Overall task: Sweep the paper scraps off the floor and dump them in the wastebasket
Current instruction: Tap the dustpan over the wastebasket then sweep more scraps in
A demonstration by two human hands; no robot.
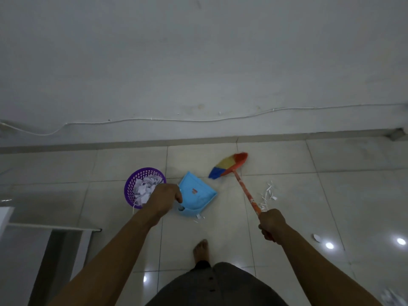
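Holds blue dustpan (197,195) in curled left hand (165,198), just beside purple wastebasket (130,186) with white paper inside | grips broom (229,166) handle with right hand (272,224) closed round it, bristles near far edge of floor (225,226) | finds paper scraps (269,195) on tiles just beside handle

The left hand (166,200) covers the handle of the dustpan (199,196) and the rim of the wastebasket (132,184) at its four o'clock. The handle end of the broom (245,190) is lost inside the right hand (272,224). The red label (194,191) is too small to read. At five o'clock, blurred paper scraps (395,298) are cut by the frame edge.
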